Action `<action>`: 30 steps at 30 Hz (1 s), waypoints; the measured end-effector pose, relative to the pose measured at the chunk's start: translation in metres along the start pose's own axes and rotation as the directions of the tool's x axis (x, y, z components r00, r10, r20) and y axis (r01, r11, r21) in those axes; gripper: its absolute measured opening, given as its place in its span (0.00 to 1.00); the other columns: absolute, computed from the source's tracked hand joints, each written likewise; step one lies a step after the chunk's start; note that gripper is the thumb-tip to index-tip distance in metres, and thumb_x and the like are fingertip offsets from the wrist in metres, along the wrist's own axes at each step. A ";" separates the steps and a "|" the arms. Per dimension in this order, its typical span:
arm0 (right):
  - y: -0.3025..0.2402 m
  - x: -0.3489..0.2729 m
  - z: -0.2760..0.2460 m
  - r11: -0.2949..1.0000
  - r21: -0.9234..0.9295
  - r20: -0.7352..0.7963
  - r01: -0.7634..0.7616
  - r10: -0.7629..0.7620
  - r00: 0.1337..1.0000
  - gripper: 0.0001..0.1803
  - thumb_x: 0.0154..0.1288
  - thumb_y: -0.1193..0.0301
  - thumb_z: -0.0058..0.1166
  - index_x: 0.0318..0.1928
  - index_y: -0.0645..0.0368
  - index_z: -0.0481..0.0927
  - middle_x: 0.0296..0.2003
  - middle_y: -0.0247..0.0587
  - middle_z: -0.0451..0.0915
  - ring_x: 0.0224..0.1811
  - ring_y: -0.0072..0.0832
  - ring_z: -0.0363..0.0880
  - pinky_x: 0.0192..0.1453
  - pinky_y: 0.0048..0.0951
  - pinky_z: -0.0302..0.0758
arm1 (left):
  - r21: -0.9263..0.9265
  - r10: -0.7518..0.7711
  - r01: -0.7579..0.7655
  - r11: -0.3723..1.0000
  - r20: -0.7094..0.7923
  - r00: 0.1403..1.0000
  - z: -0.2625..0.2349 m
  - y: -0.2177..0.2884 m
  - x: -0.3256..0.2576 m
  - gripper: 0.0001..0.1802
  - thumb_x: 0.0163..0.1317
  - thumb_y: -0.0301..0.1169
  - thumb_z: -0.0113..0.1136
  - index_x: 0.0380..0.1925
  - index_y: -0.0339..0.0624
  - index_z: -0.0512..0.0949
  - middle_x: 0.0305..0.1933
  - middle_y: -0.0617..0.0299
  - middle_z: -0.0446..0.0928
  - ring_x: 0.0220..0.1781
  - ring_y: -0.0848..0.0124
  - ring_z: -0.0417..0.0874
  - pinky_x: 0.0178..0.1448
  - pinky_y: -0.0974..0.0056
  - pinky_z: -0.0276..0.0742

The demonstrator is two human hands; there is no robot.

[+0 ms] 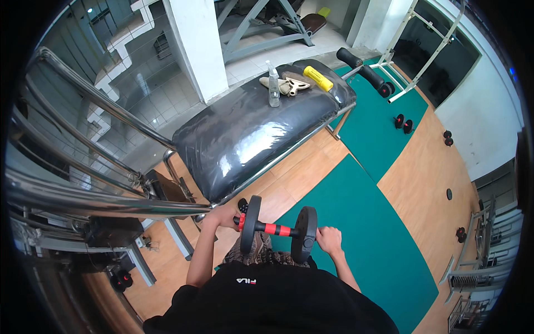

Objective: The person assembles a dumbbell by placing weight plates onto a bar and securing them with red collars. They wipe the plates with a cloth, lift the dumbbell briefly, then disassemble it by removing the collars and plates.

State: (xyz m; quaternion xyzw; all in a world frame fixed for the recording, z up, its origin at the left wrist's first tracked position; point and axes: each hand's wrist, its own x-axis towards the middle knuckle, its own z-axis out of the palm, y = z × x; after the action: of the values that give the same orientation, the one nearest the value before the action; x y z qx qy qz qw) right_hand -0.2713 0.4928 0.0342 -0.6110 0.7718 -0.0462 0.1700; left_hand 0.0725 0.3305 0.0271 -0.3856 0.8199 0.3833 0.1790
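I see a dumbbell held level just above my lap, in front of the black padded bench. It has two round black plates and a red bar with a dark band in the middle. My left hand is closed on the bar's end outside the left plate, and my right hand is curled against the outer side of the right plate; I cannot tell exactly what its fingers grip. On the far end of the bench stand a clear plastic bottle, a yellow cylinder and a pale cloth. Below the bench lies a wooden floor with green mats. Left of the bench run steel rails; beyond it rises a white pillar
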 end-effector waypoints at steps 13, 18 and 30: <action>-0.131 0.319 0.004 0.980 0.173 0.137 -0.100 0.076 0.988 0.29 0.66 0.43 0.33 0.35 0.45 0.86 0.27 0.48 0.82 0.36 0.44 0.81 0.42 0.42 0.75 | 0.236 -0.121 0.148 0.960 -0.125 0.985 -0.267 -0.195 0.178 0.24 0.42 0.43 0.66 0.44 0.59 0.81 0.41 0.55 0.82 0.49 0.57 0.81 0.50 0.55 0.76; -0.147 0.406 0.011 0.985 0.169 0.196 0.039 -0.072 0.978 0.27 0.63 0.42 0.36 0.36 0.44 0.84 0.29 0.51 0.82 0.36 0.47 0.81 0.42 0.44 0.75 | 0.234 -0.144 0.180 0.955 -0.162 0.976 -0.304 -0.249 0.213 0.20 0.46 0.41 0.63 0.44 0.57 0.81 0.41 0.55 0.82 0.49 0.57 0.80 0.58 0.55 0.70; -0.139 0.455 -0.001 0.892 0.431 0.530 -0.137 -0.127 0.838 0.24 0.68 0.49 0.37 0.49 0.49 0.79 0.31 0.38 0.81 0.35 0.28 0.79 0.44 0.30 0.72 | -0.216 0.087 -0.477 0.852 -0.840 0.536 -0.248 -0.042 0.220 0.36 0.57 0.36 0.62 0.61 0.33 0.59 0.61 0.43 0.64 0.64 0.49 0.66 0.67 0.55 0.61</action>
State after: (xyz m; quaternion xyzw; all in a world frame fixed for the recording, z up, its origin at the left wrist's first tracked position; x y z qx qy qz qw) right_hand -0.2317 0.0220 -0.0201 -0.5397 0.6605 -0.0483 0.5197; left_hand -0.0345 0.0146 0.0358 -0.4034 0.7588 0.3576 -0.3654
